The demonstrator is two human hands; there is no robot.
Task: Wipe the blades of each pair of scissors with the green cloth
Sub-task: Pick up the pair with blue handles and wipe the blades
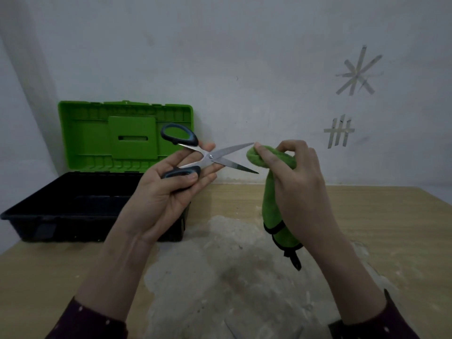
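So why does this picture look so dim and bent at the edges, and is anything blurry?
Head view: the light is dim and flat, with soft shadows on the table; the wide lens bows the toolbox and the wall's edges; the scissors and green cloth are fairly sharp, with a mild gleam on the blades; the sleeves at the bottom are smeared.
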